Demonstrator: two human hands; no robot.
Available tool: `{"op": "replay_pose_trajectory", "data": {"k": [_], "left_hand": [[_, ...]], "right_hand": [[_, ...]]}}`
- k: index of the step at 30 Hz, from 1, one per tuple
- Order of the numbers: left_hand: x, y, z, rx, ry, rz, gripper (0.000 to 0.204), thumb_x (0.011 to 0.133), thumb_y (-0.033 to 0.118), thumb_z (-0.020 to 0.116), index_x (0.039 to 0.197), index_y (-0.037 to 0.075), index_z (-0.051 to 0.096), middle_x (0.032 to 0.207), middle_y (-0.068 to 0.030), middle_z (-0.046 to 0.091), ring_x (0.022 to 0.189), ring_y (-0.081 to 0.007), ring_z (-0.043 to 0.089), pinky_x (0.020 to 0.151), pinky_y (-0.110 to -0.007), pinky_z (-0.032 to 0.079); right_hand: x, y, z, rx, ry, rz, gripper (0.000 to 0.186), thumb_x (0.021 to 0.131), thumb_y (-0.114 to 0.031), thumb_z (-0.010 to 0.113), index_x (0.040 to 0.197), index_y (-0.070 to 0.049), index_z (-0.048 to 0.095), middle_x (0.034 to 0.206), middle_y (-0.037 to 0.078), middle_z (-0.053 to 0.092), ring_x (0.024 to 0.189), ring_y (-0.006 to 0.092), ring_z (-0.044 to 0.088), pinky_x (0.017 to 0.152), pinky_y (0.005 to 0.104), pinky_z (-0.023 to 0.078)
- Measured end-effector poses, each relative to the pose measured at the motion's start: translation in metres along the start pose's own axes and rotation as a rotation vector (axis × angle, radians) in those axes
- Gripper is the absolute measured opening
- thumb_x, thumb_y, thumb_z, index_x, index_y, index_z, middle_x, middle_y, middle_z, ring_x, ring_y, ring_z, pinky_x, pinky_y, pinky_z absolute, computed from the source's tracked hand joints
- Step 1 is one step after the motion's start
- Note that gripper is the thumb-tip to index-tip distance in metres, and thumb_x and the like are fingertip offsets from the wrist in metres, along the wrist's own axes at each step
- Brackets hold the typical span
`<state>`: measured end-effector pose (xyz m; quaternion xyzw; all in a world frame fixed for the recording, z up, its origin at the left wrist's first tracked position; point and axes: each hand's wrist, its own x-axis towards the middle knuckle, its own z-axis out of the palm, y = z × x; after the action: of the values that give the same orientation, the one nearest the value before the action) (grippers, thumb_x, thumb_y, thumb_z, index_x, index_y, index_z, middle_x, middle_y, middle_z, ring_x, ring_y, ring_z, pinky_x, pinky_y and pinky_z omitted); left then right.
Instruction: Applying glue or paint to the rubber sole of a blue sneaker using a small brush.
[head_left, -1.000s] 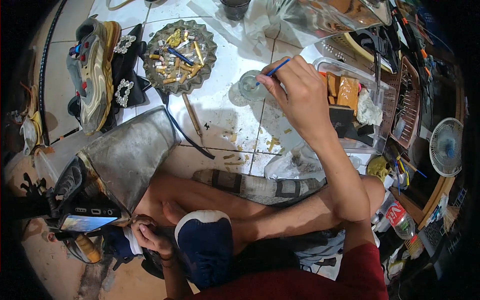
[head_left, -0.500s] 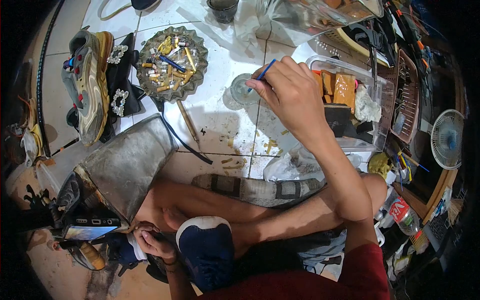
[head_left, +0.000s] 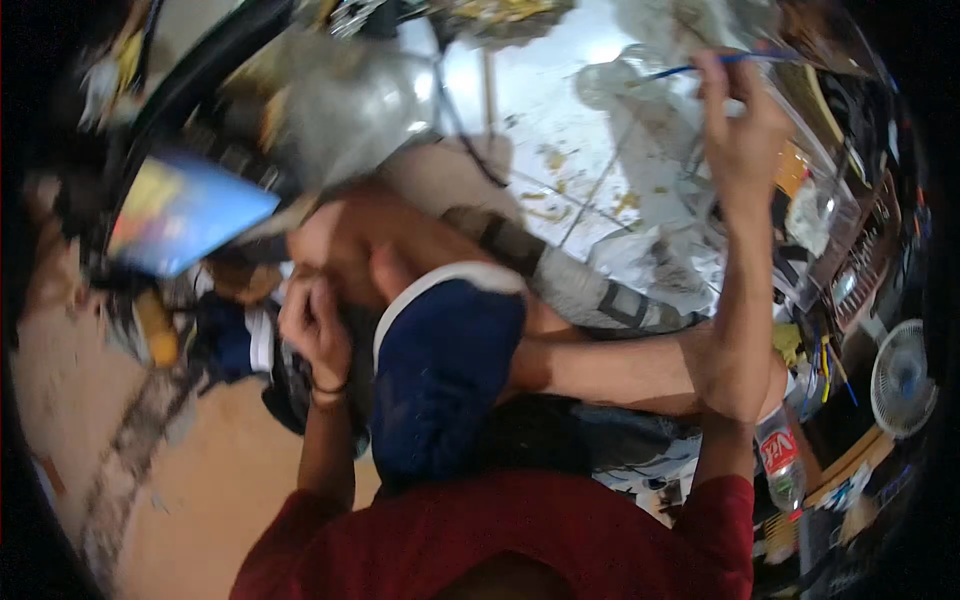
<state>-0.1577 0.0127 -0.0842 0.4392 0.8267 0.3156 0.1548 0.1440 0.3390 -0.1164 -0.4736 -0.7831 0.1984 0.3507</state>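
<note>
My right hand [head_left: 745,135] grips a thin blue stick, perhaps a brush [head_left: 670,72], held sideways by a small clear glass [head_left: 600,85]; the blur hides whether its tip is inside. My left hand [head_left: 318,320] is curled low at the left, beside a navy shoe [head_left: 440,370] with a white rim that lies over my crossed legs. Whether those fingers hold anything I cannot make out. Left of the hand, a lit phone screen [head_left: 185,220] faces up.
A grey metal sheet [head_left: 340,115] stands at upper left, an ashtray full of butts [head_left: 500,20] at the top. On the right are a clear plastic bin [head_left: 820,220], a brown basket [head_left: 860,255], a fan [head_left: 900,375] and a plastic bottle [head_left: 782,465].
The view has shifted downward and blurred, so things sit higher in it. My right hand now holds the blue stick more horizontally, and more of the phone screen shows.
</note>
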Motion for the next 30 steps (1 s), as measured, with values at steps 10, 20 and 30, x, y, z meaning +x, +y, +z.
{"op": "replay_pose_trajectory", "data": {"k": [10, 20, 30], "left_hand": [[-0.009, 0.088, -0.005, -0.278, -0.397, 0.037, 0.041, 0.088, 0.021, 0.071, 0.119, -0.002, 0.059, 0.109, -0.0149, 0.056, 0.098, -0.0256, 0.056, 0.090, -0.034, 0.045], [-0.051, 0.081, -0.028, -0.697, -0.471, 0.008, 0.045, 0.088, 0.011, 0.071, 0.124, -0.001, 0.047, 0.119, -0.0145, 0.058, 0.112, -0.0179, 0.055, 0.097, -0.032, 0.044], [-0.100, 0.124, -0.006, -0.921, -0.523, 0.150, 0.032, 0.093, 0.000, 0.062, 0.123, -0.001, 0.056, 0.117, -0.0090, 0.064, 0.111, -0.0163, 0.062, 0.095, -0.029, 0.048]], "right_hand": [[-0.005, -0.011, -0.030, 0.292, 0.061, 0.259, 0.033, 0.100, -0.026, 0.063, 0.091, 0.006, 0.064, 0.074, 0.009, 0.070, 0.065, 0.0123, 0.064, 0.062, 0.0265, 0.050], [-0.130, -0.134, -0.132, 1.011, 0.190, 0.419, 0.024, 0.106, -0.026, 0.049, 0.111, -0.004, 0.056, 0.096, 0.015, 0.068, 0.080, 0.0216, 0.065, 0.073, 0.0363, 0.054], [-0.197, -0.180, -0.062, 1.190, 0.206, 0.542, 0.032, 0.106, -0.035, 0.049, 0.107, -0.003, 0.050, 0.092, 0.022, 0.068, 0.071, 0.0302, 0.070, 0.065, 0.0364, 0.059]]}}
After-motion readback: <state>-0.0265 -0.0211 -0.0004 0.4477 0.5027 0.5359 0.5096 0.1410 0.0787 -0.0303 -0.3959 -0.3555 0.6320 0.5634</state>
